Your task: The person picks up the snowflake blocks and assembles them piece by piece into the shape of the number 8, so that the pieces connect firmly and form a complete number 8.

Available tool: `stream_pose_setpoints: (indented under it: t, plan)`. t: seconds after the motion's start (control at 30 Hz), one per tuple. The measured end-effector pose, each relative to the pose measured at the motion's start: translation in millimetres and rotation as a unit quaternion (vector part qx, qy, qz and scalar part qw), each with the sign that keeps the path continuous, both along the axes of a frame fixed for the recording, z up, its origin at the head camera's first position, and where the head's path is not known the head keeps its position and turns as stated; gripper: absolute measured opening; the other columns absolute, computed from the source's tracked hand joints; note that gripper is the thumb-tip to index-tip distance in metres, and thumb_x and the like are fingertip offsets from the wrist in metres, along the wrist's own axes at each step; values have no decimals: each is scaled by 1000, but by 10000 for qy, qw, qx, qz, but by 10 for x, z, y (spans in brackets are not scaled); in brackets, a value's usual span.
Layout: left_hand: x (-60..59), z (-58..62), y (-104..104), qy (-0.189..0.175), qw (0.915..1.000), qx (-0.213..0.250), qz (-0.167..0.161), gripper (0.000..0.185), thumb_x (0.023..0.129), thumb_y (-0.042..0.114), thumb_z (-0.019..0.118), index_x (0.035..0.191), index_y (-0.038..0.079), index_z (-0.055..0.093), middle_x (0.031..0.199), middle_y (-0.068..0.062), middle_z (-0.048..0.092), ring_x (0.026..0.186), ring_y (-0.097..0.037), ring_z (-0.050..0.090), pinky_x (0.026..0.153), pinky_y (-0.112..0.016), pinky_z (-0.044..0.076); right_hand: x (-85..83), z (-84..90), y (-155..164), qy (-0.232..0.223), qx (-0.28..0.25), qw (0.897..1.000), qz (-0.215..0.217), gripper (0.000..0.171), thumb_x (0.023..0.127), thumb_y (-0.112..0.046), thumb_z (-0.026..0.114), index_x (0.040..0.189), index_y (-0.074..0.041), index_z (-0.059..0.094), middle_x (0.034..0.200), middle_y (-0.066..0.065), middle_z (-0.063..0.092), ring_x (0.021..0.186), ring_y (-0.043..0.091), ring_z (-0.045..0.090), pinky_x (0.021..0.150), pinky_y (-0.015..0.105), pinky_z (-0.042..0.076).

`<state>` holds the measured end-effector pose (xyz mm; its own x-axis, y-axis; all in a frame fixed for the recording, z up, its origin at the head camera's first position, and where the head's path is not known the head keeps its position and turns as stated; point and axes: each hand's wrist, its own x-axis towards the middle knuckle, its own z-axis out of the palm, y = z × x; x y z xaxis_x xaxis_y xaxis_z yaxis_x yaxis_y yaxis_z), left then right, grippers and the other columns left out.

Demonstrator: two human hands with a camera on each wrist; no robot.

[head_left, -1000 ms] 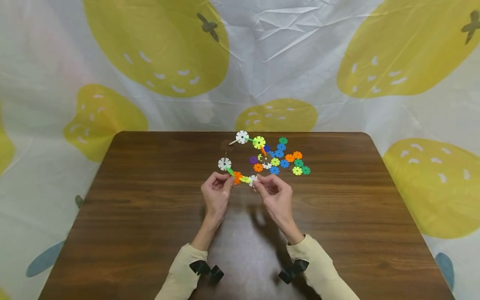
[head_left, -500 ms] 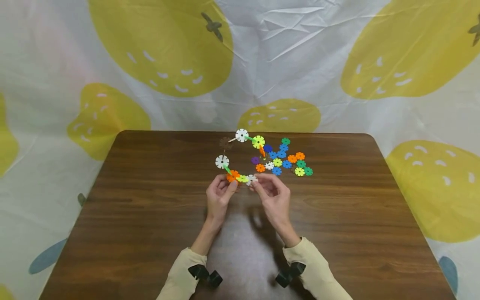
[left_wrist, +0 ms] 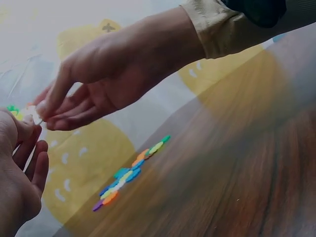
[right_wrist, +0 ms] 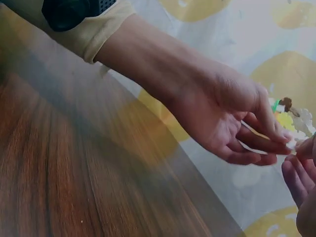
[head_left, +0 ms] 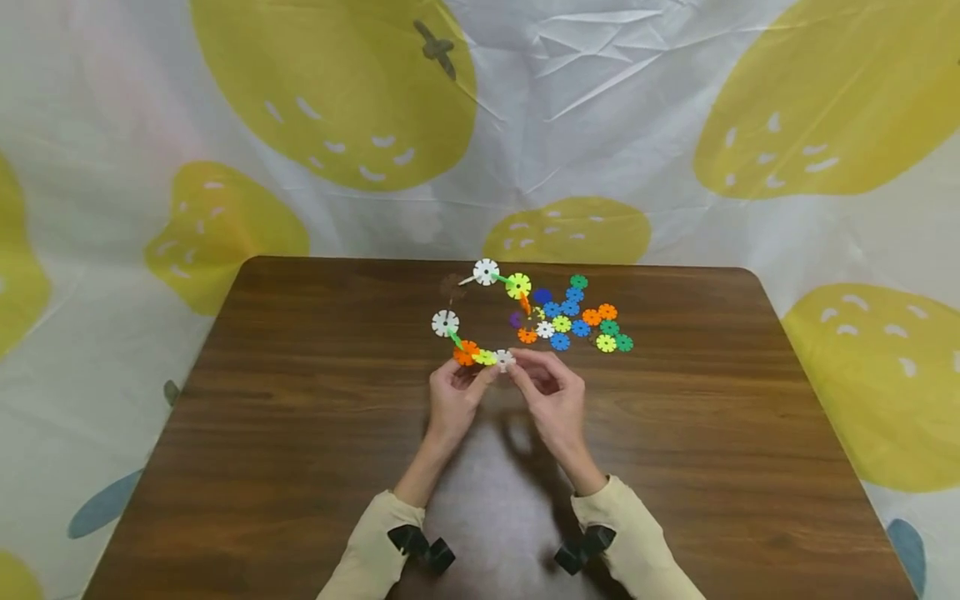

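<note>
Both hands meet over the middle of the brown table (head_left: 300,433). My left hand (head_left: 457,392) pinches a chain of joined snowflake discs (head_left: 471,350) at its yellow-green disc; the chain runs up through an orange disc to a white disc (head_left: 446,322). My right hand (head_left: 543,387) pinches the small white disc (head_left: 505,359) at the chain's near end. In the left wrist view the right hand (left_wrist: 98,84) closes thumb and finger on that piece. In the right wrist view the left hand (right_wrist: 232,123) does the same beside the right fingertips (right_wrist: 301,177).
A loose pile of coloured discs (head_left: 577,321) lies just beyond the right hand. A second joined piece with a white disc (head_left: 486,271) and a yellow disc (head_left: 517,286) lies near the table's far edge. A cloth with a yellow fruit print (head_left: 330,92) hangs behind.
The hands have drawn closer together and the left hand's grip has shifted along the chain from the orange disc towards the yellow-green one. The camera view has drifted slightly.
</note>
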<state>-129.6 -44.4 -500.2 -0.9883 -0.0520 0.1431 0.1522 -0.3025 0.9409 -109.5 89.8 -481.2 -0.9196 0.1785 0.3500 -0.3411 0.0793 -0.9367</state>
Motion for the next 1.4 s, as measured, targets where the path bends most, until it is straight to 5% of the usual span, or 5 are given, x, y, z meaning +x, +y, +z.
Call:
stream_pose_setpoints:
  t: [0.13,0.3,0.47,0.93,1.4]
  plan:
    - [-26,15,-65,21,9998,-155,146,23,85,-13,71,103,-22,62,94,-32,68,78,-1,66,73,-15,56,-29,-36,48,-258,360,9990,-38,20,87,6,74,107,5,74,97,27,73,75,10,70,67,16,56]
    - [-61,20,-143,45,9998,114,150,23,86,-13,67,105,-22,58,90,-16,69,75,-5,68,70,-18,58,-120,-104,220,-819,1128,9898,-296,18,87,4,75,106,4,73,96,21,75,80,16,69,72,15,56]
    - [-72,17,-173,39,9988,493,54,18,89,-15,62,105,-19,56,86,1,68,74,-14,70,68,-19,58,-251,-170,476,-1362,2122,9659,-580,24,88,-1,75,112,0,72,107,19,73,92,30,72,81,30,60]
    - [-73,5,-148,55,9980,627,15,16,90,-15,61,105,-19,55,84,3,65,72,-10,64,66,-18,56,-707,-570,812,-1908,3532,9101,-1025,45,92,-14,69,129,10,60,122,28,50,106,42,55,93,52,47]
    - [-60,45,-157,108,9976,683,3,15,90,-15,60,104,-18,56,83,3,64,71,-7,63,67,-18,56,-604,-513,819,-1352,3661,9184,-645,21,88,-3,72,106,1,62,96,23,69,89,37,66,80,48,53]
